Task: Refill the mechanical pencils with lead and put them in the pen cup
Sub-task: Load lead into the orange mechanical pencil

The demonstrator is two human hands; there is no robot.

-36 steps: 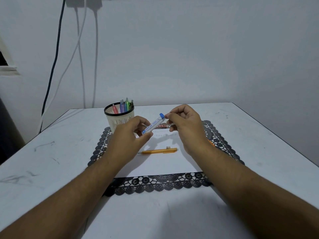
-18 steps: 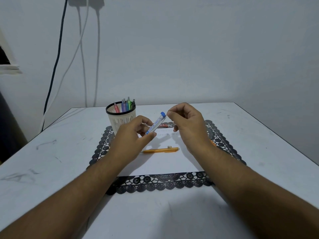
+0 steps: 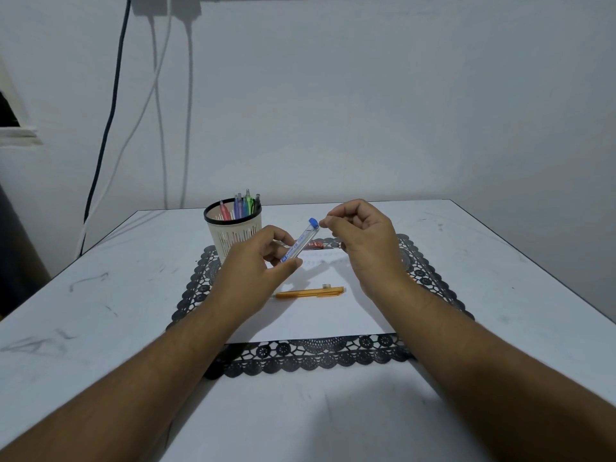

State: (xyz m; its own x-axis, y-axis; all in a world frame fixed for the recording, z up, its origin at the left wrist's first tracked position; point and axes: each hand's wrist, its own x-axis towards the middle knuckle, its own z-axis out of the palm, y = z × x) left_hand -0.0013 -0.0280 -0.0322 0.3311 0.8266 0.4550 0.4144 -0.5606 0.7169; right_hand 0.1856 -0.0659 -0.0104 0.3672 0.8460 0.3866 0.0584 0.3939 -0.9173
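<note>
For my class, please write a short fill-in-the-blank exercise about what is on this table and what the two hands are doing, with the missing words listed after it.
1. The left hand holds a clear lead tube with a ____ cap.
2. The right hand has its fingertips at the tube's ____ end.
3. The orange pencil lies flat on a white sheet of ____.
4. The pen cup stands at the far ____ corner of the black lace mat.

Missing words: blue; capped; paper; left

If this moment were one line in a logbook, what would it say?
left hand: holds lead tube | right hand: pinching at blue cap | orange pencil: lying on paper | pen cup: holds pencils
</note>
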